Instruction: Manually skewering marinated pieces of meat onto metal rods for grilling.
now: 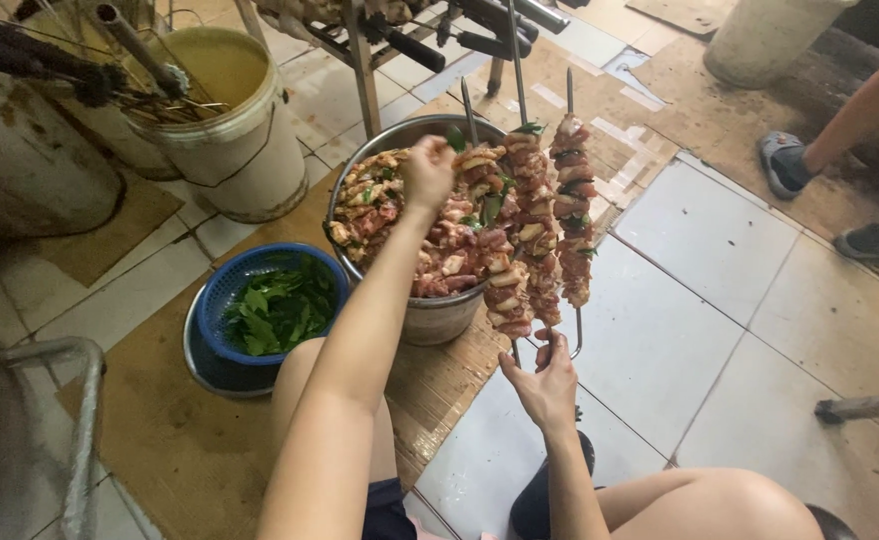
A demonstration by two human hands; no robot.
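1. Your right hand (545, 385) is clamped round the bottom ends of three loaded metal skewers (535, 215), standing them upright over the metal bowl of marinated meat (400, 215). All that weight sits above your grip, so if it loosens I'd expect them to fan apart or tip.
2. Your left hand (428, 172) is pinched on something up by the top of the nearest skewer – meat or a leaf, I can't tell. The bare tips are right there, so a slip could jab you.
3. The bowl sits on cardboard (440, 385) over pale floor tiles (700, 300) (greasy-looking), with a blue basket of green leaves (275, 305) just beside it.
4. A white bucket of spare skewers (230, 120) stands behind, and another person's sandalled feet (830, 195) are off to the right – dropped meat lands on the floor.
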